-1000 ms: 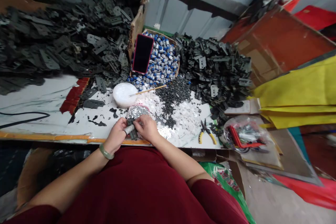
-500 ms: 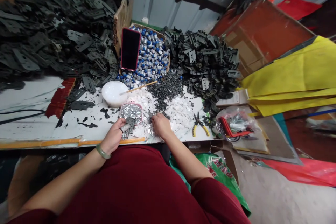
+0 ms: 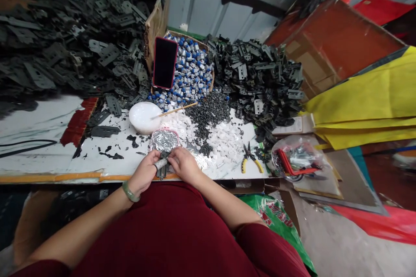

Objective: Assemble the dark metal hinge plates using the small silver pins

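Note:
My left hand [image 3: 146, 170] is closed around a dark grey plastic part [image 3: 161, 171], held upright at the table's front edge. Light wrapping covers one of its fingers. The fingers of my right hand [image 3: 184, 165] are pinched together at the part's upper end; whatever sits between them is too small to make out. Just beyond both hands is a pink-rimmed tray [image 3: 164, 139] of small shiny metal pieces. A white bowl [image 3: 144, 117] with a thin wooden stick [image 3: 178, 109] across its rim stands behind it. White discs [image 3: 225, 140] and small black pieces [image 3: 208, 110] lie in heaps to the right.
Yellow-handled pliers [image 3: 251, 159] lie at the right. A phone [image 3: 164, 63] leans before a box of blue-and-white pieces [image 3: 191, 67]. Dark plastic parts are piled at left [image 3: 65, 47] and right [image 3: 260, 78]. A clear bag [image 3: 300, 158] with a red-handled item sits at the table's right end.
My right hand has moved left from the small pieces on the table to the dark grey part in my left hand. The view has shifted slightly.

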Demonstrator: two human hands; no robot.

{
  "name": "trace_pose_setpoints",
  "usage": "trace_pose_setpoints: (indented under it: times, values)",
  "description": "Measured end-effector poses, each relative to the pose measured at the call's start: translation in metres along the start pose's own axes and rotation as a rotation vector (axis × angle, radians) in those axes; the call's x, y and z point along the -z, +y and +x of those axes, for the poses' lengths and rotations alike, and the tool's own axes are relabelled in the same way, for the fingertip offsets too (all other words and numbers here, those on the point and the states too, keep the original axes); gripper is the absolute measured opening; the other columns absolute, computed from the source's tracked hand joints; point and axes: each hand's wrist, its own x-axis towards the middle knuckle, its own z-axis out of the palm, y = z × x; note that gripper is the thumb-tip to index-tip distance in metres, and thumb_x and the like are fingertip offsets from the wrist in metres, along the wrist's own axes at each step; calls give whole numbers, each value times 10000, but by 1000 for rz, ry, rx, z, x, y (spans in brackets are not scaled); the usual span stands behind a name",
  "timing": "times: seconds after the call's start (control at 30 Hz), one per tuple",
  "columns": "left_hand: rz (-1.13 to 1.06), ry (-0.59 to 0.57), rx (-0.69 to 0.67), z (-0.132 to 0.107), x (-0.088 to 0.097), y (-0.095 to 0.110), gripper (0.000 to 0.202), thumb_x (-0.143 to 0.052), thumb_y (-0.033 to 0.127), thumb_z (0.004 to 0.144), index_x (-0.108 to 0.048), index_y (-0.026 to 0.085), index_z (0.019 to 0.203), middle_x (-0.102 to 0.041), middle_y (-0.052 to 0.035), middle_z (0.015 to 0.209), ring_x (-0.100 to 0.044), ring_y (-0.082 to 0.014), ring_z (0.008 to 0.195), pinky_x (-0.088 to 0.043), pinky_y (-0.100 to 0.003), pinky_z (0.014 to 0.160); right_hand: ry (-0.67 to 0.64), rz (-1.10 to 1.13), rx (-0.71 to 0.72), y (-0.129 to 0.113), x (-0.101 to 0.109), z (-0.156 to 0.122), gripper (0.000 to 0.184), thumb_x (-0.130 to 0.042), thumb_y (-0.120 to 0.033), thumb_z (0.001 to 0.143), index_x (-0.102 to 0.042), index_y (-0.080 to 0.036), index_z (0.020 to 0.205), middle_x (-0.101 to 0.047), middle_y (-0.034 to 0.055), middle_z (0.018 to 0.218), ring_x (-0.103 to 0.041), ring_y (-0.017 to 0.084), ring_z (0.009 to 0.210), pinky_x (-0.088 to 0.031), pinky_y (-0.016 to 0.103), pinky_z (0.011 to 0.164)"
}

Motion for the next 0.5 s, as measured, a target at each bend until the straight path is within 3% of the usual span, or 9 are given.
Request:
trace_pose_setpoints:
  times: [0.13,0.27,0.37,0.5]
  values:
    - [-28,2,67,2,1,4,256,-710,185,554,-535,175,740,-588,44,606,-524,-97,560,-421,-205,549,-55,23,-19,16,4,9,118,-512,-220,893,-606,-188,830,-619,27,858,-572,133,806,-429,235,748]
    - [6,16,82,4,4,3,266,-706,213,559,-534,175,758,-597,48,601,-492,-87,508,-409,-208,516,72,-314,-206,41,12,27,142,-522,-225,889,-644,-170,842,-620,85,899,-558,198,902,-415,299,796]
    - [28,16,84,3,5,2,274,-691,184,544,-529,177,765,-590,56,584,-486,-86,495,-394,-206,506,48,-448,-221,49,13,33,111,-554,-207,865,-642,-156,820,-616,115,933,-536,226,951,-403,330,827]
    - [43,11,65,2,4,2,298,-669,150,518,-525,184,777,-630,35,661,-574,-123,621,-419,-211,557,85,-170,-240,37,11,27,101,-525,-198,878,-600,-166,818,-620,53,877,-553,160,850,-421,267,772]
